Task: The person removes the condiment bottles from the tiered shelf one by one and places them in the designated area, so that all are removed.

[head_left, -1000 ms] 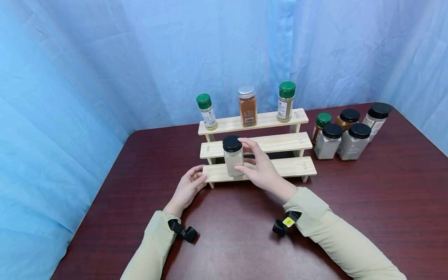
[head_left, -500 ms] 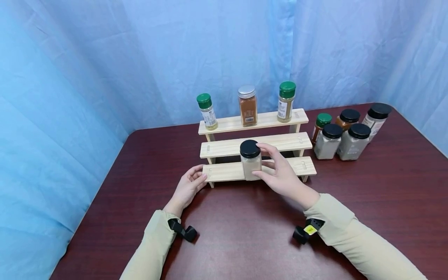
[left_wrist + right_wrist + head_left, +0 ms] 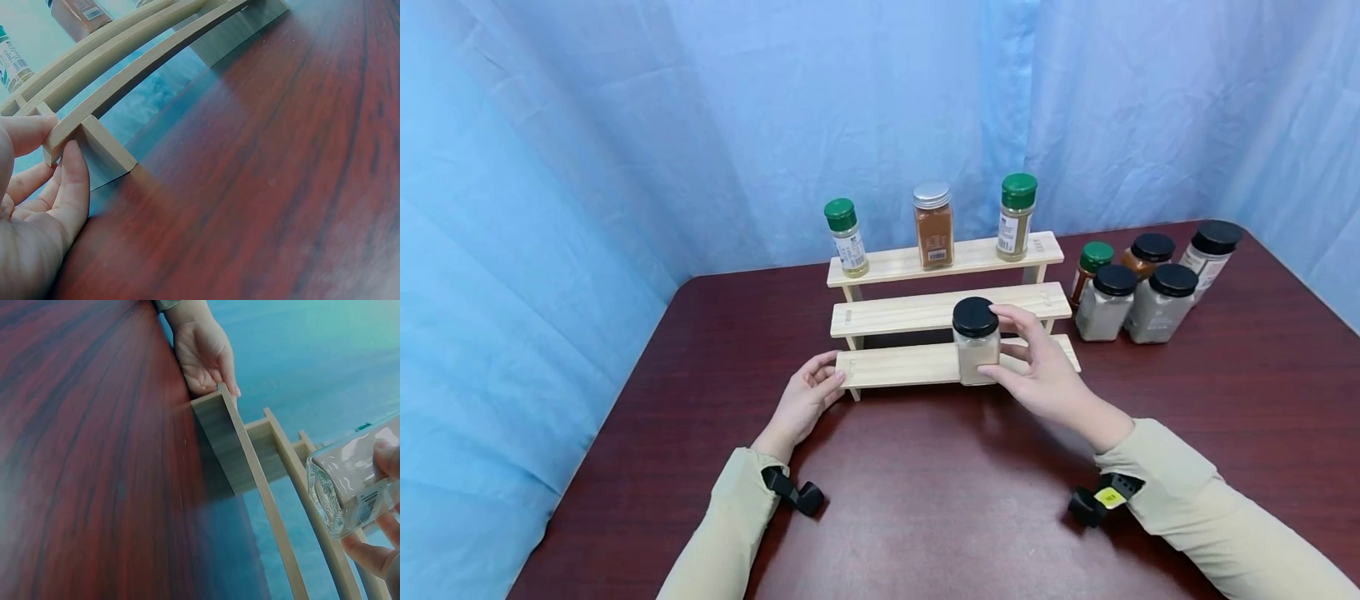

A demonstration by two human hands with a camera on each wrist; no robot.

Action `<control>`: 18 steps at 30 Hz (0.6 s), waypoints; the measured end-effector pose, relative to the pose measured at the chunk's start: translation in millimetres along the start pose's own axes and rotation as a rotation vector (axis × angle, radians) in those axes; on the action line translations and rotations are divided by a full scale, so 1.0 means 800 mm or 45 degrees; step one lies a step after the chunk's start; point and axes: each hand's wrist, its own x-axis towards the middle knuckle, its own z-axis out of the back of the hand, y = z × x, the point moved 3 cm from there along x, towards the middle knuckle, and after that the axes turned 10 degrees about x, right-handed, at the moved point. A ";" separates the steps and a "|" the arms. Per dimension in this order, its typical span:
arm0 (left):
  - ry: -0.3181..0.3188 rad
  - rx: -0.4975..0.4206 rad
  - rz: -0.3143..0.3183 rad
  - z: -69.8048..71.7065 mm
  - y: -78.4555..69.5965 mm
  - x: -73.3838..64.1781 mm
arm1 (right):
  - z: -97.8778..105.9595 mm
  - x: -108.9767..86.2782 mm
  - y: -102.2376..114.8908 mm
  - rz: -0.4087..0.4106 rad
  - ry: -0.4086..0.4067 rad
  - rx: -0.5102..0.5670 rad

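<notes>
My right hand (image 3: 1048,375) grips a square glass spice jar (image 3: 976,346) with a black lid and pale powder inside. In the head view the jar overlaps the right part of the lowest step of a three-tier wooden spice rack (image 3: 895,367). The right wrist view shows the glass base of the jar (image 3: 350,481) off the wood, with fingers around its side. At the rack's left end my left hand (image 3: 805,400) pinches the lowest step. Thumb above and fingers below it show in the left wrist view, where that hand (image 3: 44,194) fills the left edge.
Along the top step stand a green-capped jar (image 3: 850,242), a silver-lidded brown jar (image 3: 934,233) and another green-capped jar (image 3: 1015,221). Right of the rack several spice jars (image 3: 1161,308) cluster on the dark red table (image 3: 910,500). Blue curtains (image 3: 775,125) surround the table.
My right hand has carried the black-lidded jar rightward, from the left part of the lowest step to its right part. My left hand has stayed at the rack's left end.
</notes>
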 end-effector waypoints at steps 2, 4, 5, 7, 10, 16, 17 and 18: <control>-0.002 -0.001 -0.001 0.000 0.000 0.000 | 0.007 -0.002 -0.001 0.031 -0.013 0.001; -0.002 0.002 -0.003 0.000 -0.001 0.000 | 0.015 -0.005 -0.001 0.052 -0.034 0.005; -0.001 0.003 -0.004 0.000 -0.001 0.000 | 0.020 -0.006 -0.002 0.060 -0.046 0.006; -0.002 0.004 -0.006 0.000 -0.001 0.000 | 0.030 -0.007 -0.003 0.060 -0.059 -0.013; -0.002 0.000 -0.008 0.000 -0.001 0.001 | 0.046 -0.010 -0.008 0.051 -0.059 -0.060; -0.002 -0.004 -0.001 0.000 0.001 0.001 | 0.082 -0.023 -0.017 0.073 -0.049 -0.158; -0.001 -0.001 -0.001 0.001 0.001 0.001 | 0.087 -0.026 -0.018 0.078 -0.051 -0.167; -0.002 0.001 0.001 0.001 0.001 0.001 | 0.092 -0.028 -0.020 0.088 -0.056 -0.179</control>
